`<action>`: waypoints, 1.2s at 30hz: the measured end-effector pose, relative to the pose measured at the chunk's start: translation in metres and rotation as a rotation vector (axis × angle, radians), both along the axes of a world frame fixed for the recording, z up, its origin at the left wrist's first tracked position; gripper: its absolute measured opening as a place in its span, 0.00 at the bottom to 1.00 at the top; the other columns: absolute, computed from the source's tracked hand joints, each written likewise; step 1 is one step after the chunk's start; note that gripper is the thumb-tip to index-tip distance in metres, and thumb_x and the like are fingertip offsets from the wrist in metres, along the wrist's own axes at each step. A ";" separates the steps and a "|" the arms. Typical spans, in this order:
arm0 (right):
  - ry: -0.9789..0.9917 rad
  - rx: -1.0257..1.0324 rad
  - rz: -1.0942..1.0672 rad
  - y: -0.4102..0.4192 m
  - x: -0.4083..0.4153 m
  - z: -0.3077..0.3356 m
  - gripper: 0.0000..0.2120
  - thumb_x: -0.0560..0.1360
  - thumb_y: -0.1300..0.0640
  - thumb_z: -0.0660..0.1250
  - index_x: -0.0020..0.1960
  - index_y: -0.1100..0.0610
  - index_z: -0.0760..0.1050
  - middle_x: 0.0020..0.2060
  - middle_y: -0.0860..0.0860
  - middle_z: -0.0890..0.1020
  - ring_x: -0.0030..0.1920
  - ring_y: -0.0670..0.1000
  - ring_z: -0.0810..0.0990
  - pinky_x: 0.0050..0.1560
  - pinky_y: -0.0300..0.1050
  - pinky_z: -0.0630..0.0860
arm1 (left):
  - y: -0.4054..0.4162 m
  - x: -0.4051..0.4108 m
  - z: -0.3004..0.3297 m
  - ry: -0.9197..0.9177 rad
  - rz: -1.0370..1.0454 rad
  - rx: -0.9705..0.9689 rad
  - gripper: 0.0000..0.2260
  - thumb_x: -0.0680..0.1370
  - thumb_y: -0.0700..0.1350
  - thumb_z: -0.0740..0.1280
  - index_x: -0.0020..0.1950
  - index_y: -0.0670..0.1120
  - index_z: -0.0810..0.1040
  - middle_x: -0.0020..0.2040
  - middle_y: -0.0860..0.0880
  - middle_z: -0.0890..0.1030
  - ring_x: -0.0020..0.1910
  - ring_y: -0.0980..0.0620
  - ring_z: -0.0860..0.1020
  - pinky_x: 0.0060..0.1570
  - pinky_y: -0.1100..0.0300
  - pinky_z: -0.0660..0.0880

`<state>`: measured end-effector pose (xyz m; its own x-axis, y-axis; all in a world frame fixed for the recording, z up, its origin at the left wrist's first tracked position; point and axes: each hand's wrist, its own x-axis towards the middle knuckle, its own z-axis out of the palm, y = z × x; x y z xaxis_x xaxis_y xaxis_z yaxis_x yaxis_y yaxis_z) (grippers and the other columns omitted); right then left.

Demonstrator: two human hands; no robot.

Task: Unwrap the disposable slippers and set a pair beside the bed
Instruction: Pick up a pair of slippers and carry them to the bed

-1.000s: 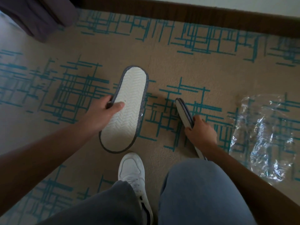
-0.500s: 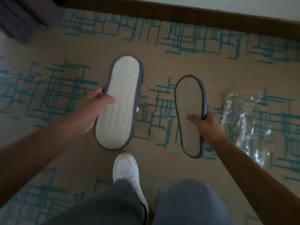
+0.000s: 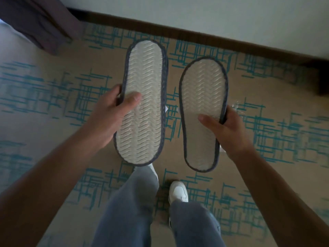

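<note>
I hold two disposable slippers above the carpet, both with their white ribbed soles turned up toward me and dark grey edging around them. My left hand [image 3: 108,113] grips the left slipper [image 3: 144,97] at its left edge, thumb on the sole. My right hand [image 3: 225,128] grips the right slipper [image 3: 203,104] at its right edge, thumb across the sole. The two slippers hang side by side, a little apart. Only a small clear scrap of the plastic wrapper [image 3: 235,106] shows behind my right hand.
Beige carpet [image 3: 53,97] with teal line patterns covers the floor. A dark wooden skirting board [image 3: 195,33] runs below a pale wall at the top. Dark purple fabric [image 3: 35,20] hangs at the top left. My jeans legs and a white shoe [image 3: 179,192] are below.
Both slippers have risen closer to me and now sit side by side. The right slipper, first edge-on, has turned sole up. The view has shifted, hiding most of the wrapper.
</note>
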<state>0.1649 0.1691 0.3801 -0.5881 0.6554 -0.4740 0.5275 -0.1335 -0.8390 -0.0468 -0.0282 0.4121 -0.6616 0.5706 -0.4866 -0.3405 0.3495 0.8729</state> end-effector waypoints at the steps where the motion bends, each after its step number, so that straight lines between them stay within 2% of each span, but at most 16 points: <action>1: 0.022 0.001 0.001 -0.001 0.000 0.007 0.18 0.63 0.43 0.77 0.50 0.49 0.81 0.46 0.49 0.88 0.48 0.54 0.88 0.52 0.63 0.84 | 0.000 0.003 0.008 0.028 0.005 -0.001 0.15 0.75 0.48 0.70 0.59 0.42 0.78 0.52 0.43 0.82 0.50 0.49 0.80 0.55 0.49 0.76; 5: 0.158 0.002 0.024 -0.004 0.009 0.131 0.14 0.66 0.54 0.77 0.50 0.51 0.80 0.42 0.48 0.87 0.42 0.50 0.86 0.44 0.53 0.83 | -0.011 0.022 0.132 0.155 0.027 0.035 0.14 0.72 0.54 0.71 0.53 0.49 0.81 0.48 0.42 0.83 0.47 0.51 0.79 0.52 0.50 0.76; 6: 0.186 0.010 0.043 -0.004 0.010 0.168 0.13 0.67 0.56 0.76 0.51 0.53 0.80 0.41 0.47 0.87 0.41 0.48 0.85 0.42 0.50 0.82 | -0.016 0.026 0.167 0.184 0.028 0.048 0.13 0.72 0.54 0.71 0.52 0.49 0.81 0.46 0.45 0.83 0.45 0.52 0.78 0.50 0.52 0.76; 7: 0.191 0.006 0.046 -0.005 0.014 0.174 0.14 0.67 0.57 0.75 0.52 0.54 0.80 0.41 0.47 0.87 0.40 0.47 0.85 0.40 0.47 0.81 | -0.017 0.031 0.173 0.184 0.047 0.044 0.11 0.73 0.53 0.71 0.51 0.49 0.80 0.44 0.48 0.83 0.43 0.54 0.78 0.47 0.56 0.76; 9: 0.272 0.023 0.080 -0.008 0.020 0.247 0.14 0.69 0.59 0.74 0.54 0.55 0.80 0.41 0.47 0.87 0.40 0.47 0.85 0.37 0.44 0.80 | -0.031 0.044 0.247 0.239 0.072 0.096 0.08 0.74 0.50 0.70 0.50 0.49 0.80 0.41 0.53 0.83 0.40 0.58 0.79 0.42 0.63 0.76; 10: 0.259 0.020 0.065 -0.009 0.022 0.251 0.14 0.69 0.59 0.73 0.55 0.58 0.80 0.42 0.48 0.87 0.40 0.48 0.85 0.37 0.45 0.81 | -0.032 0.048 0.252 0.228 0.077 0.081 0.07 0.74 0.49 0.69 0.50 0.50 0.80 0.40 0.54 0.84 0.39 0.59 0.79 0.41 0.64 0.76; 11: 0.306 0.043 0.071 -0.012 0.028 0.284 0.15 0.70 0.60 0.73 0.57 0.60 0.80 0.43 0.50 0.87 0.41 0.50 0.86 0.38 0.48 0.82 | -0.041 0.057 0.288 0.264 0.092 0.110 0.07 0.74 0.49 0.69 0.50 0.50 0.81 0.40 0.55 0.84 0.39 0.60 0.80 0.41 0.65 0.76; 14: 0.367 0.014 0.101 -0.023 0.039 0.346 0.19 0.72 0.60 0.74 0.62 0.63 0.78 0.52 0.62 0.86 0.50 0.65 0.86 0.47 0.65 0.84 | -0.065 0.076 0.357 0.313 0.131 0.126 0.10 0.75 0.51 0.68 0.54 0.51 0.81 0.45 0.53 0.86 0.43 0.57 0.82 0.45 0.59 0.77; 18: 0.416 0.017 0.152 -0.049 0.043 0.433 0.15 0.74 0.60 0.73 0.60 0.59 0.79 0.50 0.59 0.87 0.48 0.61 0.87 0.48 0.59 0.84 | -0.099 0.105 0.441 0.397 0.214 0.142 0.13 0.75 0.50 0.70 0.58 0.48 0.81 0.47 0.51 0.86 0.46 0.54 0.83 0.49 0.55 0.78; 21: 0.439 0.041 0.207 -0.069 0.041 0.485 0.16 0.73 0.59 0.75 0.60 0.59 0.78 0.50 0.57 0.88 0.47 0.59 0.87 0.46 0.58 0.85 | -0.122 0.122 0.485 0.439 0.259 0.140 0.10 0.76 0.50 0.70 0.56 0.49 0.81 0.48 0.47 0.86 0.48 0.48 0.84 0.53 0.44 0.80; 23: 0.431 0.065 0.230 -0.084 0.039 0.510 0.20 0.70 0.53 0.77 0.60 0.56 0.78 0.49 0.53 0.88 0.47 0.55 0.88 0.44 0.53 0.84 | -0.134 0.131 0.501 0.420 0.285 0.144 0.11 0.74 0.54 0.70 0.54 0.51 0.82 0.48 0.46 0.86 0.50 0.43 0.84 0.56 0.37 0.78; 25: 0.428 0.078 0.270 -0.100 0.036 0.535 0.23 0.67 0.49 0.77 0.60 0.54 0.79 0.50 0.52 0.88 0.47 0.52 0.88 0.43 0.48 0.83 | -0.151 0.137 0.519 0.415 0.314 0.164 0.12 0.73 0.54 0.70 0.54 0.52 0.82 0.48 0.47 0.87 0.49 0.43 0.84 0.56 0.36 0.78; 27: 0.454 0.099 0.293 -0.117 0.034 0.556 0.21 0.68 0.50 0.76 0.60 0.54 0.78 0.49 0.51 0.87 0.47 0.51 0.88 0.41 0.44 0.82 | -0.169 0.142 0.534 0.430 0.359 0.201 0.13 0.73 0.53 0.70 0.54 0.50 0.82 0.48 0.46 0.87 0.50 0.41 0.84 0.57 0.36 0.78; 30: 0.454 0.128 0.316 -0.151 0.033 0.578 0.23 0.66 0.48 0.75 0.60 0.52 0.78 0.50 0.50 0.87 0.48 0.51 0.87 0.44 0.48 0.83 | -0.205 0.151 0.549 0.454 0.416 0.230 0.14 0.74 0.52 0.70 0.55 0.47 0.83 0.49 0.43 0.87 0.50 0.40 0.84 0.56 0.37 0.79; 33: 0.470 0.162 0.332 -0.189 0.036 0.595 0.24 0.66 0.47 0.75 0.59 0.51 0.78 0.50 0.50 0.87 0.48 0.52 0.87 0.48 0.53 0.84 | -0.247 0.160 0.561 0.472 0.465 0.246 0.14 0.73 0.54 0.70 0.54 0.48 0.83 0.48 0.44 0.87 0.46 0.44 0.85 0.54 0.40 0.79; 36: 0.508 0.176 0.372 -0.228 0.039 0.611 0.21 0.70 0.50 0.77 0.60 0.50 0.77 0.50 0.48 0.87 0.47 0.48 0.87 0.45 0.46 0.84 | -0.294 0.174 0.573 0.491 0.508 0.254 0.12 0.74 0.54 0.71 0.54 0.50 0.83 0.48 0.45 0.87 0.46 0.46 0.85 0.52 0.43 0.80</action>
<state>0.2036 -0.0594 0.9914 -0.9130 0.4076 0.0179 0.0446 0.1433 -0.9887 0.1269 -0.3222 0.9853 -0.9806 0.1920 0.0384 0.0432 0.0208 0.9988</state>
